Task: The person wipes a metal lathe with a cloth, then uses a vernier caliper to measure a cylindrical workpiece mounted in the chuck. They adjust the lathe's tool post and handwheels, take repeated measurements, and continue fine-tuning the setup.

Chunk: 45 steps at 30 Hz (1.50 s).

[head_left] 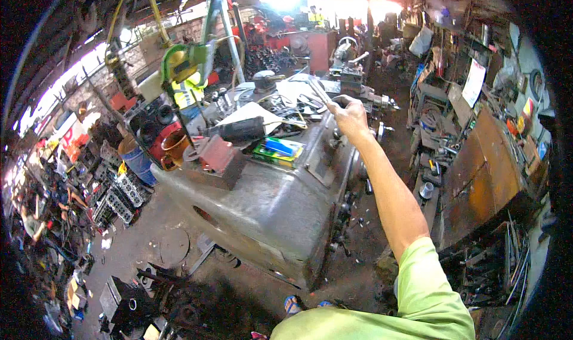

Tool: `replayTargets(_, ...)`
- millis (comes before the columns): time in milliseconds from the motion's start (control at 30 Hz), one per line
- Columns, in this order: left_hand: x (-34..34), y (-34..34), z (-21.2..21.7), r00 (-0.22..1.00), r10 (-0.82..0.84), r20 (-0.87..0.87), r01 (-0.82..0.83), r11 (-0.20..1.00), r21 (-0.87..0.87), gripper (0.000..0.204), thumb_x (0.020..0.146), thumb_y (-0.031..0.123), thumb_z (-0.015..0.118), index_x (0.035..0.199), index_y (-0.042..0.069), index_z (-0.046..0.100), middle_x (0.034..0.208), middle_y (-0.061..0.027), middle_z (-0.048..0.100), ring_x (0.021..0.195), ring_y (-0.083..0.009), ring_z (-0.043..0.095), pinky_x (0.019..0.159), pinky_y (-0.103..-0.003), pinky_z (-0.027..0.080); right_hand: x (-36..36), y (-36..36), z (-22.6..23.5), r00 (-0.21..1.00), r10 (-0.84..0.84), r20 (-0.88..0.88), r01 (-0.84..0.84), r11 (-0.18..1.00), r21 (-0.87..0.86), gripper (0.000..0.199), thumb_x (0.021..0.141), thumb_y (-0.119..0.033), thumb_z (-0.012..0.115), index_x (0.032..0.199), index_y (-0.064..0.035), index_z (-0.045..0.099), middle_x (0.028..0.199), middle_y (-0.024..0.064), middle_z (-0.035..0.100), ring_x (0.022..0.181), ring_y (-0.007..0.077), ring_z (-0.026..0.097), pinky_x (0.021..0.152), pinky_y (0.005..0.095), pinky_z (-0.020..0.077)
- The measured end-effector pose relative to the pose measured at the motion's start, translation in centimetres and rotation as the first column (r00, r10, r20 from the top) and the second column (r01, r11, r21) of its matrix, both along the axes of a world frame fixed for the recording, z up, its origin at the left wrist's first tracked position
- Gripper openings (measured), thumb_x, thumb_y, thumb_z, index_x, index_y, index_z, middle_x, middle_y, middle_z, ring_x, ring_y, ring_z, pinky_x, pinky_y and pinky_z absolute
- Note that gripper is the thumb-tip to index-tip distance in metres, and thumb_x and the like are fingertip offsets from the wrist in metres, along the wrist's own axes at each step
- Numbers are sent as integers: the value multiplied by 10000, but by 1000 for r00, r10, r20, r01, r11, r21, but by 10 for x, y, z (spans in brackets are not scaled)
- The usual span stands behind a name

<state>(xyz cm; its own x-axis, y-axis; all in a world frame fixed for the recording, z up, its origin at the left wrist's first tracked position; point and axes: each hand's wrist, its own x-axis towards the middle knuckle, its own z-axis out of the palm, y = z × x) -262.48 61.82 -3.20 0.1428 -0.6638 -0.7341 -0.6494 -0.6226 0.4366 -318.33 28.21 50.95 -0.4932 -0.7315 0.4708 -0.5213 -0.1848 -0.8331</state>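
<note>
My right arm reaches forward over a large grey metal machine body (256,203). At the far right edge of its top, my right hand (350,117) is closed, thumb and fingers together, on the near end of a slim, pale metal tool (319,90). The tool slants away to the left; its exact kind is too small to tell. Left of the hand lie a green and blue flat package (278,149), a dark cylinder (239,129) and white paper (253,114) among several loose metal parts. My left hand is out of the picture.
A reddish metal block (216,154) sits on the machine's left side. A green machine head (185,62) hangs beyond it. Blue drum (137,161) and engine parts (124,194) stand at left. A rusty metal sheet (480,179) and a cluttered bench line the right.
</note>
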Motion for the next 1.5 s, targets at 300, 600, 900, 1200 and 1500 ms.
replayTargets(300, 1, -30, 16, 992, 114, -60, -116, 993, -24, 357, 895, 309, 633, 1145, 56, 662, 898, -97, 702, 810, -250, 667, 718, -379, 516, 17, -96, 13, 863, -76, -500, 198, 960, 197, 389, 819, -330, 693, 1067, -31, 704, 1052, 226, 690, 1002, 360, 667, 876, 423, 522)
replayTargets(600, 2, -26, 18, 992, 115, -45, -117, 992, -37, 397, 886, 321, 641, 1144, 19, 654, 925, -115, 703, 834, -243, 668, 736, -373, 516, 10, -85, 13, 923, -123, -366, 200, 963, 182, 459, 826, -412, 710, 1060, -17, 719, 1093, 235, 683, 1057, 354, 652, 914, 418, 498)
replayTargets(900, -9, 1, 39, 994, 99, -47, -103, 991, -90, 440, 876, 332, 649, 1144, -17, 646, 952, -134, 703, 859, -236, 668, 754, -367, 516, -60, -8, -13, 999, -25, 48, 22, 997, 68, 376, 893, -329, 658, 1003, 26, 712, 864, 80, 694, 791, 179, 609, 736, 341, 479)
replayTargets(1200, -34, -9, 89, 993, 39, -115, -54, 989, -137, 485, 866, 344, 657, 1144, -53, 637, 979, -152, 703, 883, -230, 668, 772, -361, 515, -69, 129, -218, 897, -414, 151, 403, 910, 103, 388, 894, -360, 650, 1079, -24, 706, 1088, 190, 687, 1033, 334, 654, 900, 395, 490)
replayTargets(1500, -201, -88, 224, 806, -371, -462, 387, 920, -64, 459, 949, 390, 545, 1104, -26, 664, 943, -89, 699, 789, -196, 636, 740, -334, 510, 33, 278, -351, 676, -301, 672, -107, 863, 494, 585, 968, -404, 586, 1316, 65, 546, 1252, 143, 632, 1112, 235, 615, 996, 359, 437)
